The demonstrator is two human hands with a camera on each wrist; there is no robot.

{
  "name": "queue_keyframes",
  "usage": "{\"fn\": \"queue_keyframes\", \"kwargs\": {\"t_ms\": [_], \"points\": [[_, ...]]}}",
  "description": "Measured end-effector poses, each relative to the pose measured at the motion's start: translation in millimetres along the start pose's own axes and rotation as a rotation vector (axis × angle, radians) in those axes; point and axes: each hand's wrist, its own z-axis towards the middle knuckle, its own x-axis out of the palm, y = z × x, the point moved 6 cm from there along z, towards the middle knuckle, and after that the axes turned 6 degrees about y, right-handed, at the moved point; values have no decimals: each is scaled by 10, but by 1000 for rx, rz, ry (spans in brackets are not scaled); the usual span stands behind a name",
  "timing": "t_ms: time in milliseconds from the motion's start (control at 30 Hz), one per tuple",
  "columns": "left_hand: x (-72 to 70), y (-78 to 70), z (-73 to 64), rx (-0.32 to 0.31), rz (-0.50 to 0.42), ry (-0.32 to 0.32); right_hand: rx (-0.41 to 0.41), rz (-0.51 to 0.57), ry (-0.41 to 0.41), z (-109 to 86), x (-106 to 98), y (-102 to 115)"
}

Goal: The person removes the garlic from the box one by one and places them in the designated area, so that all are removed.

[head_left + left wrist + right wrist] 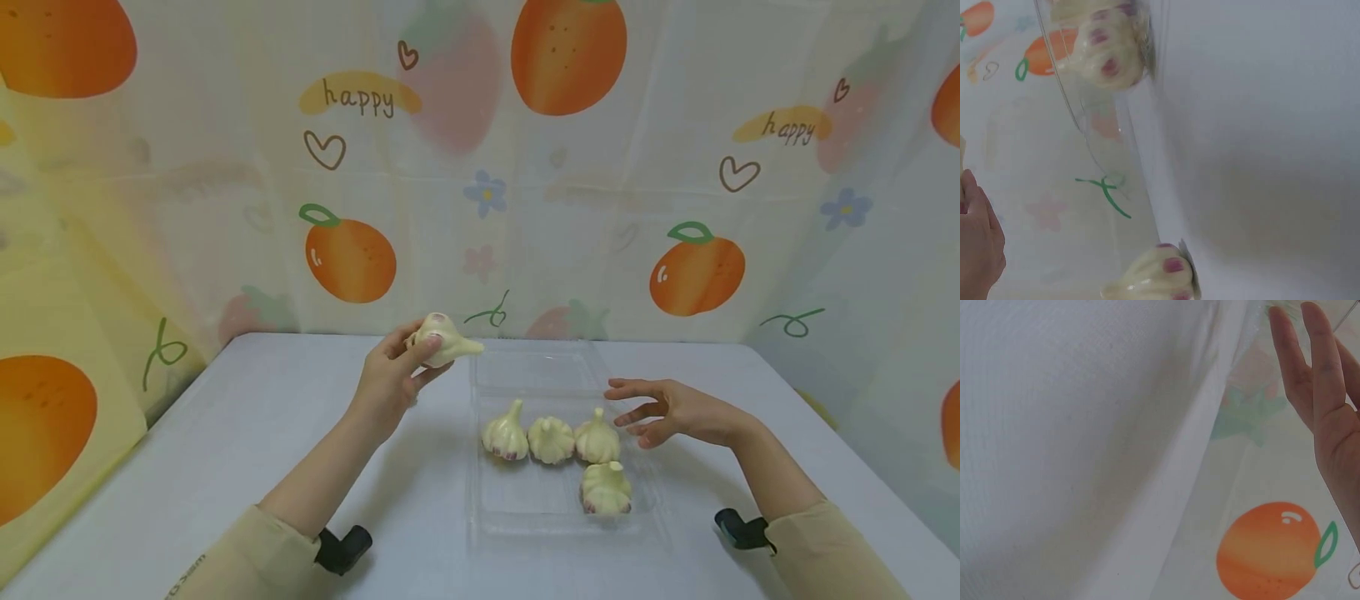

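Observation:
My left hand [390, 375] is raised left of a clear plastic box [525, 521] and pinches a garlic bulb [442, 342] between thumb and fingers, its stem pointing right. Inside the box sit several more pale bulbs with purple patches: three in a row, including a middle bulb [551, 440], and a front bulb [606, 488] at the right. My right hand [675, 412] hovers over the box's right side, fingers spread and holding nothing. Another garlic bulb [1157, 275] lies on the table in the left wrist view, hidden from the head view.
The box's clear lid [540, 367] stands open at the back. A white cloth covers the table [300, 433]. Behind it hangs a fruit-print curtain [570, 183], which also runs along both sides.

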Motion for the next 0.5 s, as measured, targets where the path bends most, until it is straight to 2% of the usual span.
{"fn": "queue_keyframes", "kwargs": {"t_ms": [133, 367, 500], "points": [[-123, -44, 14, 17, -37, -37, -2, 3, 0, -3, -1, -1], [-358, -143, 35, 63, -21, -98, 0, 6, -3, -1, 3, -3], [-521, -176, 50, 81, -66, -148, -1, 6, -5, -1, 2, -6]]}}
